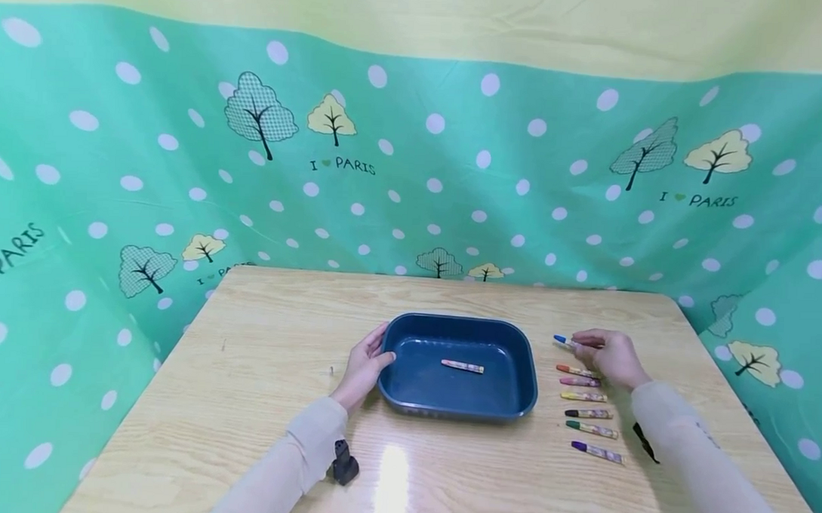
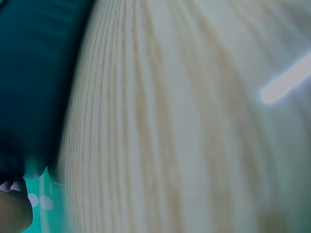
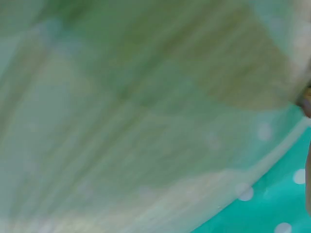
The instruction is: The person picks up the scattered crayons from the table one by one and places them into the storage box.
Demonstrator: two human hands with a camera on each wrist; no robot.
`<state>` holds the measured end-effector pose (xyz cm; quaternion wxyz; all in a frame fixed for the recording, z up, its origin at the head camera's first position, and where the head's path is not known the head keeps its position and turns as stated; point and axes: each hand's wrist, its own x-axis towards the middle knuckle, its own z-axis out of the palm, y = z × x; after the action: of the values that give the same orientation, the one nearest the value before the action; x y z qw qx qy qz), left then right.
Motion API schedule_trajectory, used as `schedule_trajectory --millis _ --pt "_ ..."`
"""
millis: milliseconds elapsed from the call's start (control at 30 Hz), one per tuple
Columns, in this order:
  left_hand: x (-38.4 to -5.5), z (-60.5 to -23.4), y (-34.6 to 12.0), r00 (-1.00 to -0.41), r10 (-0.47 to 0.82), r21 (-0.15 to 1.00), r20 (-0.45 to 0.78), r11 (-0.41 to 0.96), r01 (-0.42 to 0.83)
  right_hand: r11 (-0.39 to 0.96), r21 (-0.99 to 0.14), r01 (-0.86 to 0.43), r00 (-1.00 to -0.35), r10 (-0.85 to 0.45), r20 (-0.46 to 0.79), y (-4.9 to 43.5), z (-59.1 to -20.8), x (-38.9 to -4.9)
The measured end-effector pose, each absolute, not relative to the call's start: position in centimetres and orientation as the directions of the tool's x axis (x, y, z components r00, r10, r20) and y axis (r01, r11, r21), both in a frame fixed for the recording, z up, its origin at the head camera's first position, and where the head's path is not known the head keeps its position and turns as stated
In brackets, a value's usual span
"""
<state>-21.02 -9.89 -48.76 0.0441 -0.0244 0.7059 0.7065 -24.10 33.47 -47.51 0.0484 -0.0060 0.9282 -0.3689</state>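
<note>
In the head view, a dark blue rectangular tray (image 1: pixel 456 414) sits mid-table with one pink-tipped crayon (image 1: pixel 462 366) lying on its floor. My left hand (image 1: pixel 364 366) grips the tray's left rim, thumb over the edge and fingers outside. At the right, my right hand (image 1: pixel 611 357) pinches a blue crayon (image 1: pixel 566 341) whose tip points left toward the tray. Just below that hand lies an orange crayon (image 1: pixel 575 371), partly overlapped by it. The left wrist view catches the tray's dark side (image 2: pixel 39 87) and a bit of the left hand (image 2: pixel 15 206). The right wrist view is blurred.
Below the orange crayon, a column of crayons runs toward me: pink (image 1: pixel 579 382), yellow (image 1: pixel 583 397), black (image 1: pixel 587 414), green (image 1: pixel 591 429) and purple (image 1: pixel 597 452). They lie on a wooden table (image 1: pixel 273 320). A green dotted curtain (image 1: pixel 398 233) hangs behind it.
</note>
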Motion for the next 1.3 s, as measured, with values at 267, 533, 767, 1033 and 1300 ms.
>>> schedule_trajectory --millis 267,533,767,1033,1300 --pt "-21.0 -48.6 -9.9 -0.995 0.022 0.995 -0.095 0.01 -0.094 0.721 -0.691 -0.053 -0.998 -0.054 0.02 31.3 -45.3 -23.8" --pt "-21.1 -48.5 -9.9 -0.995 0.022 0.995 -0.096 -0.003 -0.096 0.678 -0.715 -0.172 -0.985 -0.102 0.14 28.5 -43.5 -23.3" --pt "-21.0 -48.7 -9.9 -0.995 0.021 0.996 -0.094 0.004 -0.094 0.627 -0.761 -0.169 -0.986 -0.11 0.128 26.3 -42.5 -23.0" --pt "-21.0 -48.6 -9.8 -0.995 0.018 0.995 -0.103 0.013 -0.103 0.604 -0.78 -0.161 -0.983 -0.166 0.075 23.4 -42.4 -23.2" --pt "-20.8 -48.1 -9.8 -0.995 0.022 0.995 -0.096 0.02 -0.095 0.578 -0.791 -0.197 -0.971 -0.229 0.075 20.8 -43.4 -23.3"
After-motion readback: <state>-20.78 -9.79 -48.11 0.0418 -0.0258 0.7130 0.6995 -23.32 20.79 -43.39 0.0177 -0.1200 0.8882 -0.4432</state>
